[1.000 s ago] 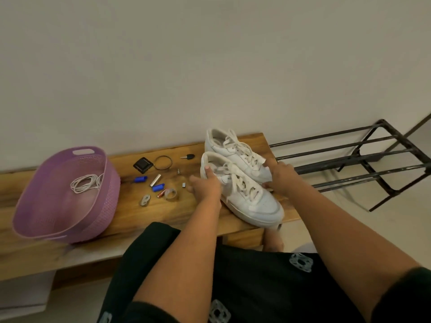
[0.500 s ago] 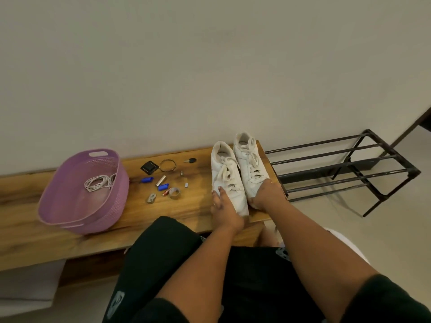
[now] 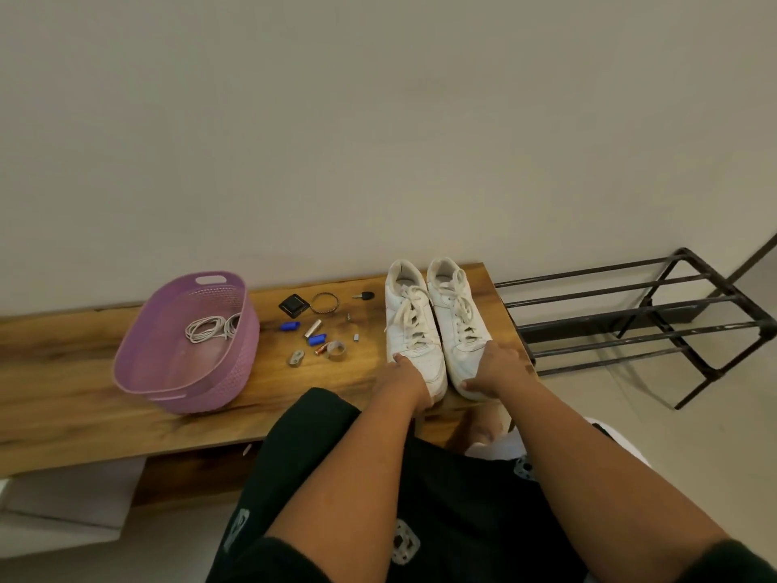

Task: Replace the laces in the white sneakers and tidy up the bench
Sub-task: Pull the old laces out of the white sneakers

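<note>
1. White sneakers: left sneaker and right sneaker stand side by side, touching, at the right end of the wooden bench. Long axes run front to back; heels toward the wall, toes toward the person at the front edge. Both still laced, white laces loose.
2. Left hand grips the toe of the left sneaker, fingers curled over its left side. Right hand grips the toe of the right sneaker, fingers wrapped over the outer side, thumb on the toe cap.
3. Versus a second ago: the pair lay diagonal, toes toward the front right; now turned straight and parallel, hands shifted from the sides to the toes.
4. Left of the shoes, small clutter on the bench: black square item, ring, key, two blue items, battery, tape roll.
5. Further left, purple basket holds a coiled pair of white laces.
6. Black metal rack stands just right of the bench.
</note>
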